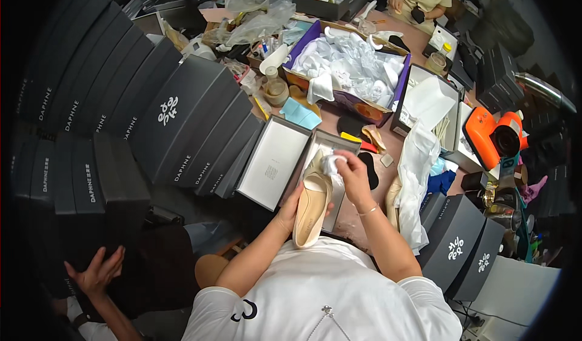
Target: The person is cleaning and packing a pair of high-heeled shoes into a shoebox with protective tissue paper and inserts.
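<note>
dark boxes (200, 104) are standing stacked on the left, carrying white lettering along their edges, and the nearest large one is also showing a white squiggly emblem. more dark boxes (451, 235) on the right are bearing the same kind of emblem and lettering. an open white-lined tray (271, 159) is showing a small printed patch inside. the pale shoe (313, 210) is carrying small print on its insole, too faint to tell clearly here.

the left hand (292, 206) is curling around the shoe, its fingertips showing past the far edge. the shoe is hanging in front of the person's chest, its heel end pointing toward the white shirt (315, 292) and its toe end lying over an open box (333, 142). the right hand (354, 174) is pinching a wad of white paper (331, 164) between thumb and fingers, right by the shoe's toe end.

a co-worker's hand (100, 271) at lower left is spreading its fingers against a dark box.
</note>
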